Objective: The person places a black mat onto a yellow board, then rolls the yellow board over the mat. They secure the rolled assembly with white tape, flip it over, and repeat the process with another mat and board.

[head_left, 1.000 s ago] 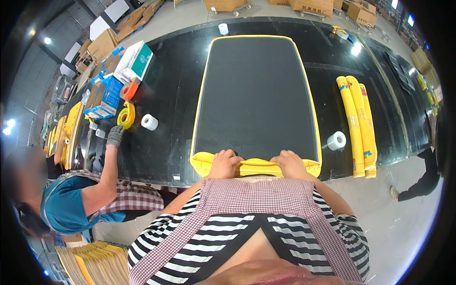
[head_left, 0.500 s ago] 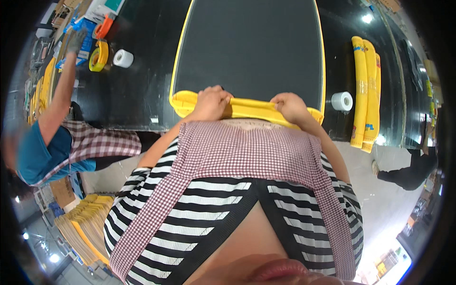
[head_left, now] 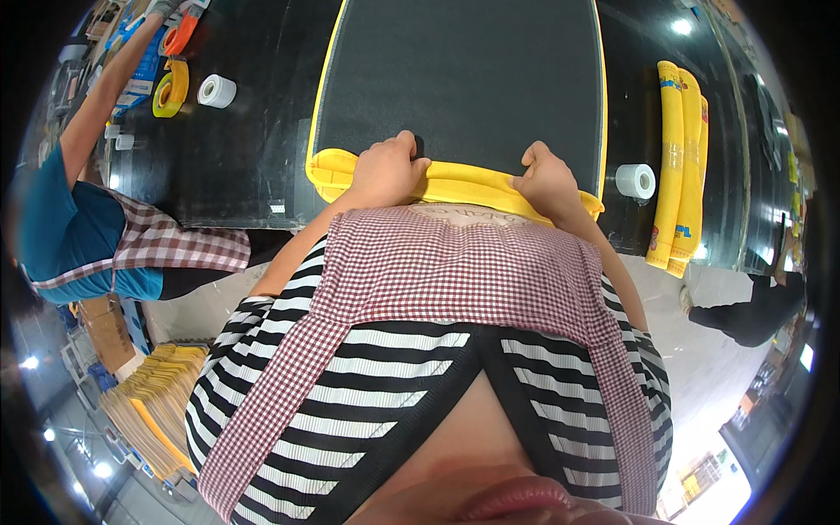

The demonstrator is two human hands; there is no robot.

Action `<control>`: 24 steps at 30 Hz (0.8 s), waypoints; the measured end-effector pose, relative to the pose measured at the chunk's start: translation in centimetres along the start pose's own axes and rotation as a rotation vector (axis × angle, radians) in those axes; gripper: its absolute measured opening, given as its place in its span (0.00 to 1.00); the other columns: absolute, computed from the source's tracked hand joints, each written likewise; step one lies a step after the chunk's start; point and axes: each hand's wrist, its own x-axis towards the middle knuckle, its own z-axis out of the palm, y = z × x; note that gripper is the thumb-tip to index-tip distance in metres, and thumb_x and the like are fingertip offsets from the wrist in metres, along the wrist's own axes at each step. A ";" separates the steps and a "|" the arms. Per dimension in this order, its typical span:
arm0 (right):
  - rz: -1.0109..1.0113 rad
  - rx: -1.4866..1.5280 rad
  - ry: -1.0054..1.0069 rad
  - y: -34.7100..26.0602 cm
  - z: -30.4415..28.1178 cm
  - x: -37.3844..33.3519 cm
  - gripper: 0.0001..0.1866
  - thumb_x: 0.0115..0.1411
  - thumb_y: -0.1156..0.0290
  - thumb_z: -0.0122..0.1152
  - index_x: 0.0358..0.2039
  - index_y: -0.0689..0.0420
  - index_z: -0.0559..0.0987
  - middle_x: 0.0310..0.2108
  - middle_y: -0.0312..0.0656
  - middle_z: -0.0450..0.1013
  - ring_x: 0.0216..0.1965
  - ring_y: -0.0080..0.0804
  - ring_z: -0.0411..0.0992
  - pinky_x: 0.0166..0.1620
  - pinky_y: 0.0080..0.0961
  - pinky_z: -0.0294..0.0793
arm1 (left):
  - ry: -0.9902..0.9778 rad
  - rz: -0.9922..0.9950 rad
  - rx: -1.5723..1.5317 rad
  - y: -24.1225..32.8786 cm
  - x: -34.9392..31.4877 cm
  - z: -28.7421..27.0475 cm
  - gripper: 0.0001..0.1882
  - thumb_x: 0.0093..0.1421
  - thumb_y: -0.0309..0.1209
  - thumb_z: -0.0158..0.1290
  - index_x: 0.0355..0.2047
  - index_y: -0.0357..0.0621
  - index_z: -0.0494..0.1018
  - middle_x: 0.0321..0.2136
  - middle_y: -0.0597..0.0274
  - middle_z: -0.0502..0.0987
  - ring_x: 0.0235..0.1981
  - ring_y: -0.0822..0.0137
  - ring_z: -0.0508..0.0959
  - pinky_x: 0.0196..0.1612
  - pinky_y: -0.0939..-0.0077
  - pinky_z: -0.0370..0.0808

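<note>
I see the mat stretching across the table ahead of my grip, its yellow near edge folded over and pinched by the left grip and right grip. I judge it light and bendy, best held along that fold. The checked apron crowds behind; a white roll stands just right, yellow rolls farther right.
</note>
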 end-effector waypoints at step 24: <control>-0.684 -0.550 0.274 6.7 1.9 -2.8 0.28 0.60 0.67 0.73 0.62 0.44 0.80 0.37 0.43 0.71 0.38 0.37 0.69 0.41 0.30 0.72 | 0.349 0.567 0.233 -7.1 -3.1 1.6 0.22 0.57 0.35 0.62 0.54 0.58 0.78 0.41 0.62 0.71 0.46 0.58 0.73 0.52 0.59 0.66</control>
